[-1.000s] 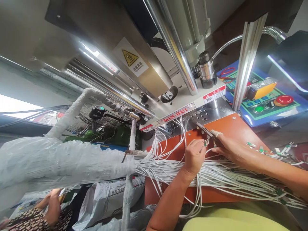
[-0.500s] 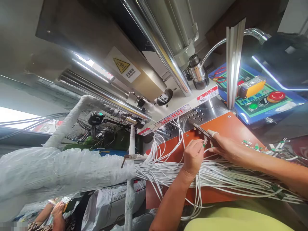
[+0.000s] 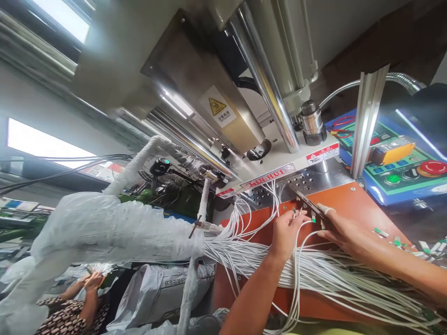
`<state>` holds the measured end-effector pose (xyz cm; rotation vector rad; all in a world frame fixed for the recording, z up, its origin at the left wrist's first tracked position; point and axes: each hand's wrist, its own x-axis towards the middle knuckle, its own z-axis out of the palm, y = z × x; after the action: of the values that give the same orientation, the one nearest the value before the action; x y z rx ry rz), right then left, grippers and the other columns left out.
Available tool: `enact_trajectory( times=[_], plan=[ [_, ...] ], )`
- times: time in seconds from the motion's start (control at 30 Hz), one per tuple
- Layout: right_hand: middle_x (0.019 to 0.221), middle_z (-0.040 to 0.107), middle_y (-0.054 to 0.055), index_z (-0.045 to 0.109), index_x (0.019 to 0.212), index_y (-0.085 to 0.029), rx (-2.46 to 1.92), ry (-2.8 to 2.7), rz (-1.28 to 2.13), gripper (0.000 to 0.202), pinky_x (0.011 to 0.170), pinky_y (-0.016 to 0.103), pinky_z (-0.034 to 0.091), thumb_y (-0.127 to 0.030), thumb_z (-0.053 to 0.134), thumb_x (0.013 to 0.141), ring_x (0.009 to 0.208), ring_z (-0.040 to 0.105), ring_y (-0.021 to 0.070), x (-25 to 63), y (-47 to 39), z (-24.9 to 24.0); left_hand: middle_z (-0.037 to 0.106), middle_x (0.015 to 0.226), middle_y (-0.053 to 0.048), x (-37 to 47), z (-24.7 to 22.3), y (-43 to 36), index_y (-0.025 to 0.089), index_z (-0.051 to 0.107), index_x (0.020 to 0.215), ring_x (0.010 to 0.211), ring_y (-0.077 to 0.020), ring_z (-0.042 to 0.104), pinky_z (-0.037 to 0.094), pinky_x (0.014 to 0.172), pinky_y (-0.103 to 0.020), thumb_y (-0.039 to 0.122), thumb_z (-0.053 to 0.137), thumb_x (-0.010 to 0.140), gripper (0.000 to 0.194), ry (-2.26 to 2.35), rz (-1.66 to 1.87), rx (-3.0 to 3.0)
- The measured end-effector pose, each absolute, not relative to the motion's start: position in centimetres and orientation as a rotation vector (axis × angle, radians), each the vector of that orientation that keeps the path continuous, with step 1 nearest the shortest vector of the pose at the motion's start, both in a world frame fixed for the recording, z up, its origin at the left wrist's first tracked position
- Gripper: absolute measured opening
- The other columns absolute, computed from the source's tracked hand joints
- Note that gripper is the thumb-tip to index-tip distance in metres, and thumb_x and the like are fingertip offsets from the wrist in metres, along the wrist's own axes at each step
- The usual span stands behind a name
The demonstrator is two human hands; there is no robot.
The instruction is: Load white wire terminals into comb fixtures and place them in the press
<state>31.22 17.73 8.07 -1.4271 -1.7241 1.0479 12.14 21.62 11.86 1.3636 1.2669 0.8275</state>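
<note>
Fingers pinched together, my left hand [image 3: 287, 232] holds the end of a white cable with a small green-and-metal connector [image 3: 294, 211]. My right hand [image 3: 337, 228] grips a narrow metal bar [image 3: 307, 201], thumb and fingers on either side of it, with pale covers on a fingertip. Small connectors, one with a green part [image 3: 313, 218], sit along the bar's near side. The bar's far end reaches the perforated metal plate of the press [image 3: 268, 179]. Below both hands a thick bundle of white cables [image 3: 251, 251] crosses the orange board [image 3: 363, 204].
A blue control box [image 3: 380, 186] with green and red buttons stands at the right, behind a metal upright [image 3: 370, 121]. Loose connectors [image 3: 398, 243] lie on the right. Plastic-wrapped bars [image 3: 115, 228] extend left. Another person's hands [image 3: 93, 280] show at the lower left.
The camera view has shifted, so the scene sits further right and lower. My left hand has moved slightly away from my right hand, with its fingertips now beside the bar's connectors.
</note>
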Motion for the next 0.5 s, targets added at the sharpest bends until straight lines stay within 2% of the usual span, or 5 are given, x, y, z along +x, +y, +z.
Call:
enact_trajectory(
  times=[0.13, 0.2, 0.27, 0.37, 0.5],
  plan=[
    [0.106, 0.073, 0.008, 0.043, 0.139, -0.031, -1.368, -1.710, 1.135, 0.053, 0.084, 0.047, 0.058, -0.049, 0.054, 0.091, 0.100, 0.070, 0.0335, 31.3, 17.9, 7.2, 0.077, 0.083, -0.010, 11.9, 11.1, 21.7, 0.011, 0.066, 0.091, 0.071, -0.0151, 0.069, 0.056, 0.070, -0.026, 0.039, 0.064, 0.089, 0.028, 1.275, 0.938, 1.186],
    [0.102, 0.074, 0.008, 0.043, 0.139, -0.031, -1.376, -1.699, 1.144, 0.054, 0.084, 0.047, 0.058, -0.050, 0.054, 0.090, 0.099, 0.070, 0.0341, 31.4, 18.0, 6.8, 0.076, 0.078, -0.007, 11.8, 11.1, 21.8, 0.012, 0.060, 0.106, 0.049, -0.0081, 0.055, 0.044, 0.048, -0.019, 0.041, 0.067, 0.088, 0.035, 1.251, 0.955, 1.096],
    [0.107, 0.073, 0.008, 0.042, 0.141, -0.031, -1.396, -1.701, 1.138, 0.057, 0.085, 0.047, 0.058, -0.053, 0.053, 0.090, 0.100, 0.070, 0.0333, 31.4, 18.0, 6.6, 0.076, 0.077, -0.007, 11.7, 11.4, 21.9, 0.012, 0.059, 0.112, 0.041, -0.0036, 0.041, 0.028, 0.041, -0.015, 0.042, 0.067, 0.087, 0.039, 1.242, 0.970, 1.069],
    [0.113, 0.072, 0.009, 0.042, 0.142, -0.028, -1.429, -1.707, 1.121, 0.061, 0.086, 0.046, 0.058, -0.057, 0.053, 0.089, 0.099, 0.070, 0.0317, 31.4, 18.0, 6.6, 0.076, 0.080, -0.010, 11.6, 12.1, 22.2, 0.010, 0.067, 0.098, 0.044, -0.0021, 0.037, 0.028, 0.044, -0.015, 0.040, 0.068, 0.087, 0.032, 1.256, 1.010, 1.085],
    [0.103, 0.074, 0.007, 0.046, 0.139, -0.031, -1.419, -1.689, 1.119, 0.060, 0.077, 0.046, 0.059, -0.057, 0.054, 0.086, 0.090, 0.071, 0.0323, 31.4, 18.0, 7.2, 0.078, 0.087, -0.011, 11.6, 12.4, 22.6, 0.012, 0.074, 0.090, 0.062, -0.0095, 0.061, 0.049, 0.063, -0.021, 0.030, 0.072, 0.083, 0.019, 1.269, 1.008, 1.269]
  ],
)
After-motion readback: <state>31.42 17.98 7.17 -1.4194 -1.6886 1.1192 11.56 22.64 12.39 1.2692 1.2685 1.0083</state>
